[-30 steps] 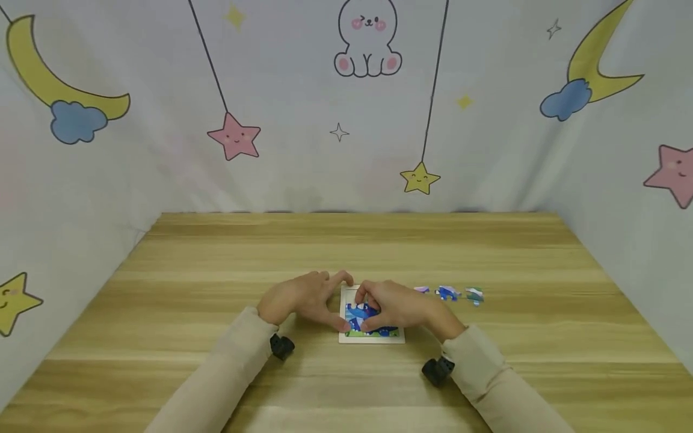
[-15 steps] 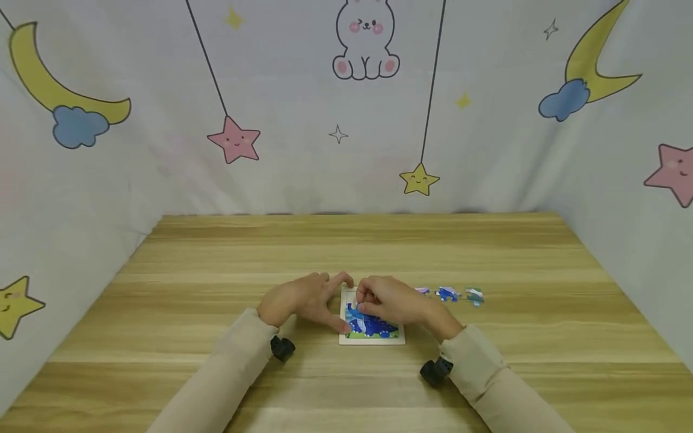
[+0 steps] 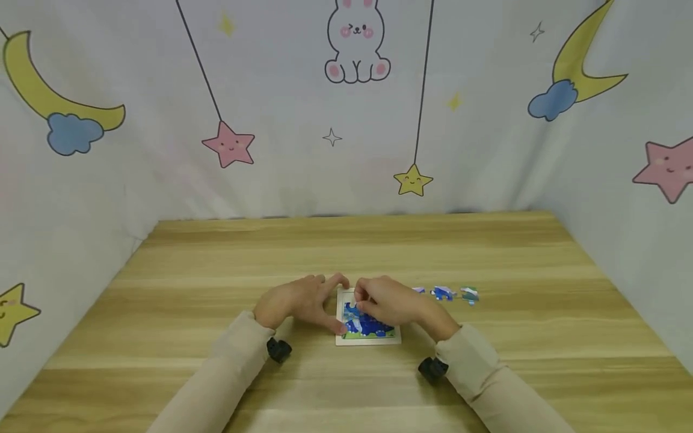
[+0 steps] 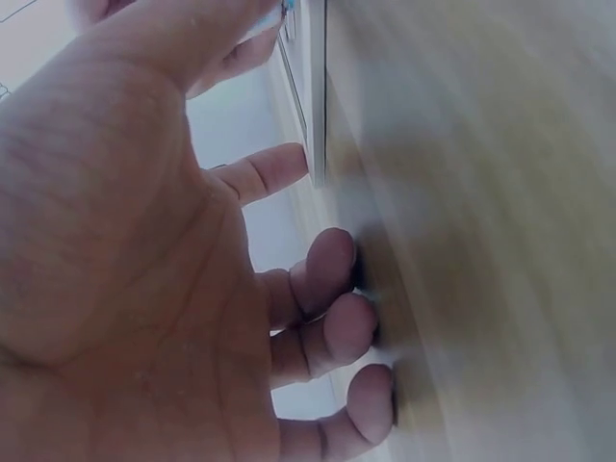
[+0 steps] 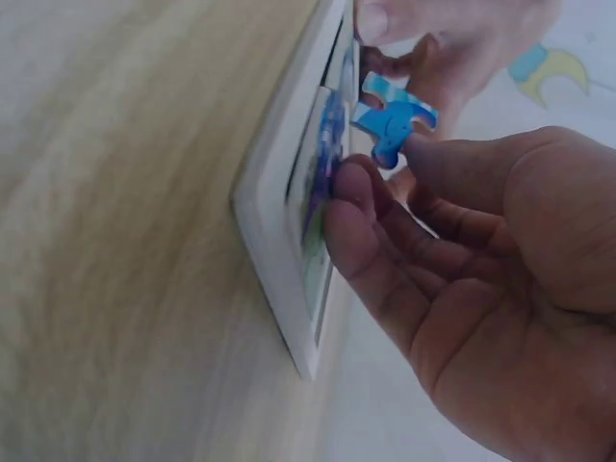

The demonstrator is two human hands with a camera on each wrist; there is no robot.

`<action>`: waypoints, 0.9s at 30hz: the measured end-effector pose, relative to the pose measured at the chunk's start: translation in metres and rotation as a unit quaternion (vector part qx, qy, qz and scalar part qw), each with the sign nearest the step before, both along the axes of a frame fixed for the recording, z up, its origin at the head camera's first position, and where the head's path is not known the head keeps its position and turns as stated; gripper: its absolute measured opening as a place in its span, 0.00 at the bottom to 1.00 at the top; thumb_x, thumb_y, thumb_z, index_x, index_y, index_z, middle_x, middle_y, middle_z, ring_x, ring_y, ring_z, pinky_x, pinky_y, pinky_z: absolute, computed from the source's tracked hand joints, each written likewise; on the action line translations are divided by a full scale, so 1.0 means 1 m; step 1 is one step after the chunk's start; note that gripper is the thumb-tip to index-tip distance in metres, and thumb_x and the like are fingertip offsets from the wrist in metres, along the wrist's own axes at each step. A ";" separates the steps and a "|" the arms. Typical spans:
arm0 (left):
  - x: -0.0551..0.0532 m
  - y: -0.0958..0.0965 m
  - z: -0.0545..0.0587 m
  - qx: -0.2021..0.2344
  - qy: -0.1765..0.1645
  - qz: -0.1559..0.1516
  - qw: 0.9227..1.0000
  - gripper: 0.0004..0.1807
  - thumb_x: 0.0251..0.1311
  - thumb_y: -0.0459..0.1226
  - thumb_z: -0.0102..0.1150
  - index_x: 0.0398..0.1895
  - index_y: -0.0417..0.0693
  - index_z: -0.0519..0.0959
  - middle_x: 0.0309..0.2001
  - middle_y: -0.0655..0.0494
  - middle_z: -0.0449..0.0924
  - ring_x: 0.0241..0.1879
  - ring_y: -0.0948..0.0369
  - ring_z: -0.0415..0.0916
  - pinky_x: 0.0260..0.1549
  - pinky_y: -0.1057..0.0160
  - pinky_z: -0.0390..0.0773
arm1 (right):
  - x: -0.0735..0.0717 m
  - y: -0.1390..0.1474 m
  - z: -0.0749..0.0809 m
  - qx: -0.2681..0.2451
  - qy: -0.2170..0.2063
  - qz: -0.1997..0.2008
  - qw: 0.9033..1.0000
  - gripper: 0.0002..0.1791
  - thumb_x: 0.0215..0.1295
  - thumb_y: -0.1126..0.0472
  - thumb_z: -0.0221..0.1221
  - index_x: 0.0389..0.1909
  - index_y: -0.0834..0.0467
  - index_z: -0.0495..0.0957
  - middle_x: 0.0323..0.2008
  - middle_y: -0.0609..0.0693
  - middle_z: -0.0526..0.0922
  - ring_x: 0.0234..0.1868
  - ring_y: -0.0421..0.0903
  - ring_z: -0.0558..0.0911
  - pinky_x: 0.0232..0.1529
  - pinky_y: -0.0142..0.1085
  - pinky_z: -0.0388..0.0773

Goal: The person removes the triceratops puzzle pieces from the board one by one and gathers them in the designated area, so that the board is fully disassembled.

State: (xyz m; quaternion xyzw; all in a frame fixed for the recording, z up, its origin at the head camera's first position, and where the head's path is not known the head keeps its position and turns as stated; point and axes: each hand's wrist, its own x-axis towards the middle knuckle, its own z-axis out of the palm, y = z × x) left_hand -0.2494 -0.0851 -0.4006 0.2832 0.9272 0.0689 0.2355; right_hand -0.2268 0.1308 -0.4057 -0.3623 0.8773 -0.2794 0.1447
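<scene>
A small jigsaw puzzle in a pale frame (image 3: pixel 368 342) lies on the table, its picture a blue dinosaur with several pieces fitted. My right hand (image 3: pixel 391 300) is over the upper part of it. The right wrist view shows that hand pinching a blue jigsaw piece (image 5: pixel 393 123), tilted up off the board, with other fingertips against the puzzle's surface. At the frame's left side is my left hand (image 3: pixel 303 304), thumb by the lower corner and index finger at the upper corner. Its other fingers rest loosely on the wood in the left wrist view.
Loose jigsaw pieces lie in a row right of the frame: a pinkish one (image 3: pixel 418 290), a blue one (image 3: pixel 443 293) and a green-and-white one (image 3: pixel 470 294). A patterned curtain (image 3: pixel 292 180) stands behind the wooden table (image 3: pixel 243 252).
My right thumb has drawn up from the lower part of the puzzle towards the index finger. The left hand has stayed by the frame. The head view has shifted slightly.
</scene>
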 end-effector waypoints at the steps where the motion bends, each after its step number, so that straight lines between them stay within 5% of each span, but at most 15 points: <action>1: 0.000 0.000 -0.001 -0.001 0.000 -0.001 1.000 0.45 0.51 0.65 0.69 0.67 0.63 0.58 0.47 0.48 0.72 0.47 0.54 0.72 0.50 0.50 0.74 | 0.000 0.001 0.000 -0.002 -0.005 0.000 1.000 0.03 0.76 0.65 0.53 0.38 0.57 0.71 0.28 0.45 0.74 0.25 0.37 0.70 0.30 0.31 0.69; 12: 0.000 0.002 -0.005 0.013 -0.021 0.017 1.000 0.46 0.51 0.64 0.68 0.68 0.63 0.57 0.43 0.52 0.72 0.41 0.56 0.71 0.46 0.53 0.73 | -0.009 0.034 0.018 -0.032 -0.066 -0.033 0.997 0.03 0.75 0.63 0.55 0.39 0.57 0.72 0.31 0.47 0.77 0.30 0.41 0.75 0.31 0.34 0.73; 18: -0.002 -0.001 -0.004 0.042 -0.027 0.033 0.998 0.46 0.54 0.60 0.69 0.71 0.60 0.57 0.39 0.53 0.72 0.37 0.57 0.70 0.41 0.56 0.70 | -0.019 0.072 0.029 -0.026 -0.090 -0.015 0.995 0.04 0.73 0.63 0.58 0.36 0.58 0.76 0.30 0.50 0.77 0.28 0.44 0.74 0.30 0.36 0.73; 27: -0.004 -0.003 -0.004 0.055 -0.030 0.032 0.998 0.46 0.55 0.58 0.69 0.71 0.57 0.57 0.36 0.52 0.72 0.35 0.57 0.69 0.38 0.57 0.68 | -0.026 0.108 0.024 0.029 -0.196 -0.036 0.980 0.04 0.66 0.65 0.63 0.32 0.60 0.81 0.27 0.45 0.78 0.28 0.41 0.71 0.30 0.32 0.67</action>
